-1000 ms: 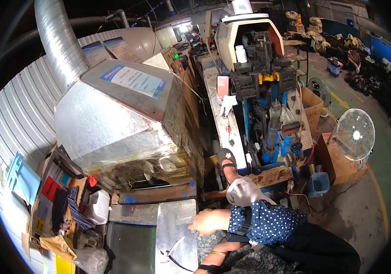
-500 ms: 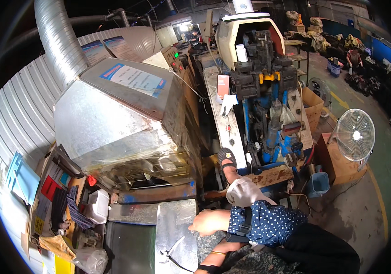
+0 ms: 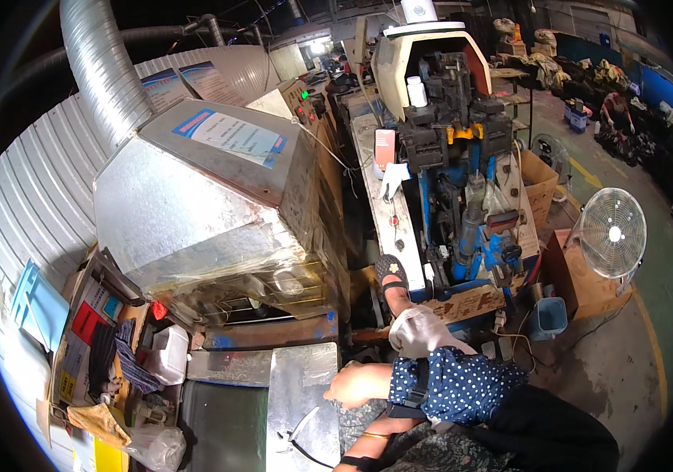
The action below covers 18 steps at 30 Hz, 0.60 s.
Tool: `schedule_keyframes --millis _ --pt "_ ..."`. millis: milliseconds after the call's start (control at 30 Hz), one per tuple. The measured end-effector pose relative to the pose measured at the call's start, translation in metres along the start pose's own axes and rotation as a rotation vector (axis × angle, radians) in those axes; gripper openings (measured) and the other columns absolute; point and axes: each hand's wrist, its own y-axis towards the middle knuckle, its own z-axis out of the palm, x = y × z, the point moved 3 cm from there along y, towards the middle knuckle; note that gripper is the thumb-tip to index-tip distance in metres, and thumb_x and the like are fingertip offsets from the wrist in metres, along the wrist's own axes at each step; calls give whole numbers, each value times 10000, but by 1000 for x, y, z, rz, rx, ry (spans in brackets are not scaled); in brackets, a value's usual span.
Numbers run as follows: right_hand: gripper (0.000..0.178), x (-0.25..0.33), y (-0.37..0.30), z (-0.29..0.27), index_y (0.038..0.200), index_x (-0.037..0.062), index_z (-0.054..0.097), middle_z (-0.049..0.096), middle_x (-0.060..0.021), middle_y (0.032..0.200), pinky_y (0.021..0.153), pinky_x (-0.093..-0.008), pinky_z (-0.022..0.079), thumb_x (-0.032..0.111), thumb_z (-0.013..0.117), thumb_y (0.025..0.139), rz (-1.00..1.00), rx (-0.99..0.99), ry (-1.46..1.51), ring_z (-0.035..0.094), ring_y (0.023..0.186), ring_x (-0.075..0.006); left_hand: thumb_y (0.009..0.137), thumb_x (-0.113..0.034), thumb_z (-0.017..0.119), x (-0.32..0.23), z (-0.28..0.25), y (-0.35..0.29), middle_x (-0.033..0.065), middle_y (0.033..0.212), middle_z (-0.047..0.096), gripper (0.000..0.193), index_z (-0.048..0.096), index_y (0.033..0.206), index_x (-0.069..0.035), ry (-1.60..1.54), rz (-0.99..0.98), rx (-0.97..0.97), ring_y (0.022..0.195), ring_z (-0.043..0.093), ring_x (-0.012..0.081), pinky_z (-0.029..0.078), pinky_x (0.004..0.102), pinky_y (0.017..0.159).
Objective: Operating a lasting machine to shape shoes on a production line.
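My right arm, in a blue dotted sleeve with a black strap, reaches leftward across me. Its hand [image 3: 346, 384] lies at the edge of a bare metal sheet [image 3: 305, 377], over grey patterned cloth [image 3: 361, 414]. The fingers look curled and pressed together, with nothing visible in them. Below that forearm is my left hand [image 3: 407, 425], a gold bracelet at its wrist; its fingers are hidden under the sleeve and strap. On the metal sheet, left of my right hand, lies a thin curved white strip [image 3: 302, 425] with a black cord-like piece; its kind is unclear.
A tapered metal hood [image 3: 195, 212] with a duct stands ahead left, above a dark belt-like surface [image 3: 226, 425]. Ahead is a blue and black machine [image 3: 470, 204]; my sandalled foot [image 3: 391, 273] is beside it. Rightward are a fan [image 3: 612, 234] and a blue bin [image 3: 549, 318].
My right forearm and sleeve have shifted very slightly left. Far off at the right, a person has bent lower. Both my hands stay in nearly the same place.
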Motion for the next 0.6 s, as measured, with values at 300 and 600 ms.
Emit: schedule_keyframes --millis 300,600 --pt "316 -4 -3 -1 1051 48 658 696 -157 935 742 -459 550 251 689 811 -23 -23 18 673 893 -353 983 -229 555 53 50 -39 110 1430 496 395 535 1355 -100 -48 51 4 1320 447 219 344 347 1105" --pt "321 -5 2 4 1067 49 651 696 -143 943 753 -460 548 236 696 810 16 -8 29 671 907 -346 984 -224 551 73 80 -39 112 1432 493 394 532 1356 -96 -87 103 -4 1321 444 221 344 348 1105"
